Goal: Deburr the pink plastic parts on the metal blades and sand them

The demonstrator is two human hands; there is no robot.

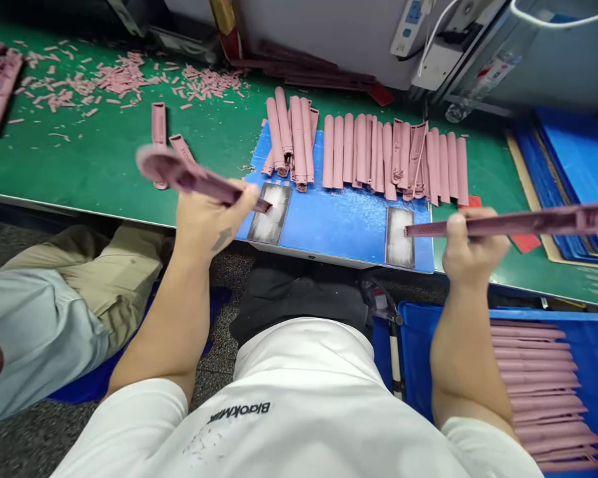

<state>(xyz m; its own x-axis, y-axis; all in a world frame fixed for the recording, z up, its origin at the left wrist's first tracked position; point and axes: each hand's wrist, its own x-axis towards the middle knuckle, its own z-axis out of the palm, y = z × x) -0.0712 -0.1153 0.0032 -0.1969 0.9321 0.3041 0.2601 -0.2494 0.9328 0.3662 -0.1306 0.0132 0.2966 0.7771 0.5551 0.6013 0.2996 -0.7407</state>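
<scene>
My left hand (pixel 206 216) is wrapped round a long pink plastic part (pixel 199 180), whose narrow end touches or hovers over a grey-black abrasive strip (pixel 271 216). In my right hand (pixel 473 249) is a second pink plastic part (pixel 533 222). Its thin end is at the right abrasive strip (pixel 400 239); whether it touches I cannot tell. Both strips lie on a blue sheet (pixel 336 226) at the table's front edge. Just behind them stand rows of similar pink parts (pixel 361 149).
Pink scraps (pixel 124 73) litter the green table (pixel 80 166) at the left. A co-worker's legs (pixel 124 272) are at my left. At lower right a blue crate (pixel 593 332) holds several pink parts. Blue sheets (pixel 578 172) are stacked at the far right, and a power strip (pixel 407 26) is behind.
</scene>
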